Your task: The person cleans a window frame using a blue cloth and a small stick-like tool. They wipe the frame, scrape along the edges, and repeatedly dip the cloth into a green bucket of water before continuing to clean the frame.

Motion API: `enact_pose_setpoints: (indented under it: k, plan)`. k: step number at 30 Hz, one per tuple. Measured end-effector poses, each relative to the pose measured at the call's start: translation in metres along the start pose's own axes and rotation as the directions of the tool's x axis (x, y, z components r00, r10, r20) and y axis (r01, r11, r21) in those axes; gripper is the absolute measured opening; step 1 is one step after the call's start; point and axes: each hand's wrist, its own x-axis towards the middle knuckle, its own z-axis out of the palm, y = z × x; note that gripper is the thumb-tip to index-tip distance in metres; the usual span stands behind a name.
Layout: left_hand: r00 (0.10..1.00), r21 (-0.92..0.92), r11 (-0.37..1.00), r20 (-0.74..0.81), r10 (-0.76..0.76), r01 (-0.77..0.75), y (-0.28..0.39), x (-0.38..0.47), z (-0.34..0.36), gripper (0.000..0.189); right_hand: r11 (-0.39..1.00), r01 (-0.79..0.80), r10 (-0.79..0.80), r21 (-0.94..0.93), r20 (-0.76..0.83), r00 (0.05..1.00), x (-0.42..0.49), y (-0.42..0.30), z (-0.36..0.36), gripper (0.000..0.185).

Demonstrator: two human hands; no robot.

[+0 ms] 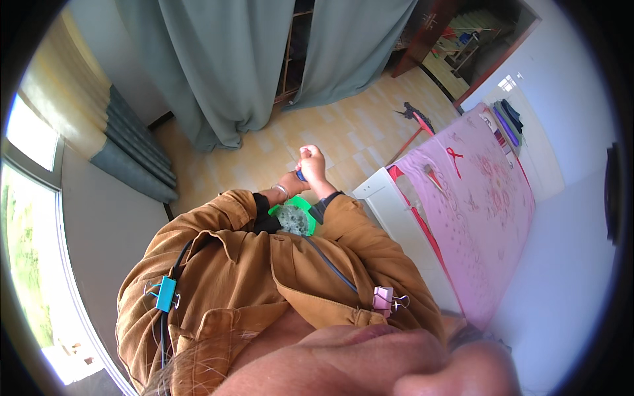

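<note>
My left hand (293, 183), with a metal bracelet at its wrist, is closed on a small blue item (300, 175), probably cloth. Against it and slightly farther forward, my right hand (312, 166) makes a fist around the same item; a dark band circles that wrist. Most of the blue item is hidden by the fingers. Nearer my body than the hands, a green plastic basin (312, 228) shows between my forearms, with foamy water (293, 219) inside. My left sleeve and forearm cover part of its rim.
To the right stands a white cabinet or bed frame (396, 213) with a pink floral cloth (485, 198) over it. A red-handled mop or broom (422, 124) lies beyond. Grey-green curtains (218, 74) hang ahead; a window (29, 237) is at left, and an open door (421, 34) at upper right.
</note>
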Motion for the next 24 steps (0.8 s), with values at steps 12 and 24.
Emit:
enact_pose_setpoints:
  k: [12, 24]
  plan:
    - [0.794, 0.009, 0.996, 0.603, -0.080, 0.093, 0.020, -0.022, -0.046, 0.074, 0.915, -0.196, 0.387, -0.352, 0.635, 0.668, -0.020, -0.019, -0.102, 0.042]
    - [0.997, -0.650, 0.757, -0.011, 0.075, -0.064, -0.002, -0.136, -0.108, 0.050, 0.955, -0.237, 0.273, -0.176, 0.831, 0.485, 0.005, -0.033, -0.009, 0.027]
